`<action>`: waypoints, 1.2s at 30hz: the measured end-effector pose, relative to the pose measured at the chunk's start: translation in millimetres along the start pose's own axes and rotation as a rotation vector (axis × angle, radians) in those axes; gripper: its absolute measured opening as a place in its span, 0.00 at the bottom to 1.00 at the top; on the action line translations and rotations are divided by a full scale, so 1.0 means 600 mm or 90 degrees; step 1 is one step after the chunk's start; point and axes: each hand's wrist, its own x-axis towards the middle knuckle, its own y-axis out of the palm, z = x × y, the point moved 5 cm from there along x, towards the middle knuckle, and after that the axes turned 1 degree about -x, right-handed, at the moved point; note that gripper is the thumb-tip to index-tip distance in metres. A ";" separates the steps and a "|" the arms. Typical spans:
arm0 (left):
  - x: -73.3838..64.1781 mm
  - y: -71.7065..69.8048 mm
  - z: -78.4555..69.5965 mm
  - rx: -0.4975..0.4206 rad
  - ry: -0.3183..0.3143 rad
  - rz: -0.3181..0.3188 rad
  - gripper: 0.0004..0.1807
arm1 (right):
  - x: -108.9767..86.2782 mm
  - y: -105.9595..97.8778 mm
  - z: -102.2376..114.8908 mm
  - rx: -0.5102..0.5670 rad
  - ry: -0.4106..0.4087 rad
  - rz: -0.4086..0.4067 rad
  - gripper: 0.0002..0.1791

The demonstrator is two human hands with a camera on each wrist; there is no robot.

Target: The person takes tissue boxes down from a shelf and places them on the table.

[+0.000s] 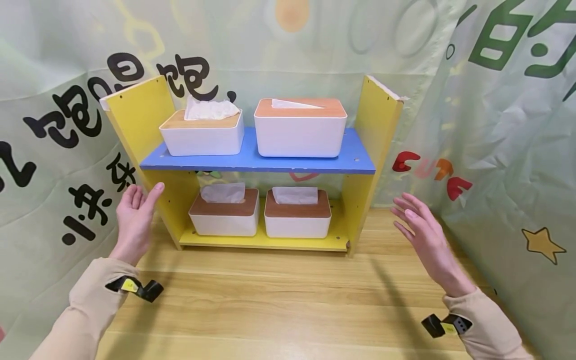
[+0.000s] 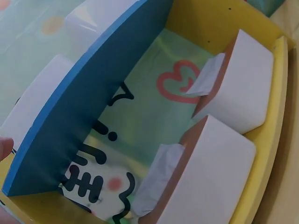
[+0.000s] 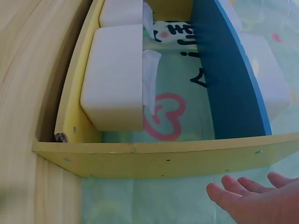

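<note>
My left hand (image 1: 135,220) is raised at the left of a yellow and blue shelf (image 1: 256,164), holding nothing, with the thumb apart from the fingers. On the other side my right hand (image 1: 420,237) hangs in the air with its fingers loosely extended, also holding nothing. On the blue upper board stand a white tissue box with a light wood lid (image 1: 202,137) and a larger tissue box (image 1: 299,135). Below, on the yellow board, two tissue boxes with darker lids, a left one (image 1: 225,224) and a right one (image 1: 297,226), sit side by side. Tissue sticks out of each lid.
The shelf stands on a wood-grain table (image 1: 279,300) and has yellow side panels, the right panel (image 1: 378,120) nearer my right hand. Printed cloth (image 1: 495,150) hangs behind and at both sides. Each wrist wears a small black camera.
</note>
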 end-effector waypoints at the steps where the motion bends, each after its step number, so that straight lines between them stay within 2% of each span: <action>1: 0.002 0.000 -0.003 -0.006 0.000 -0.002 0.54 | 0.002 0.002 0.004 0.004 -0.004 0.000 0.24; 10: 0.019 -0.001 -0.027 -0.019 -0.003 -0.014 0.54 | 0.014 0.017 0.029 0.009 -0.020 0.007 0.24; 19: 0.036 0.000 -0.052 -0.078 -0.008 -0.020 0.53 | 0.032 0.037 0.051 0.008 -0.043 0.019 0.24; 36: 0.066 0.010 -0.095 -0.064 -0.024 -0.058 0.50 | 0.060 0.074 0.081 0.021 -0.054 0.029 0.27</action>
